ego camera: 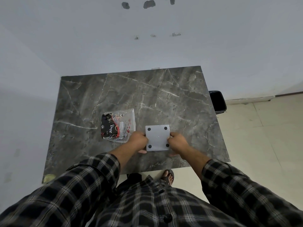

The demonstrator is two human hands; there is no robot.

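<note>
Just left of box: "Dove" packet.

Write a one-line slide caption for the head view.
Left hand and right hand grip a grey square box, black feet up, at a marble table beside a clear packet.

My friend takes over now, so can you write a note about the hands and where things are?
Left hand grips the left edge of the grey square box; right hand grips its right edge.
Box is over the marble table, four black feet up; resting or lifted, unclear.
Printed packet lies on the table left of the box, not held.
Left: probably turning the box upright and setting it down.
</note>
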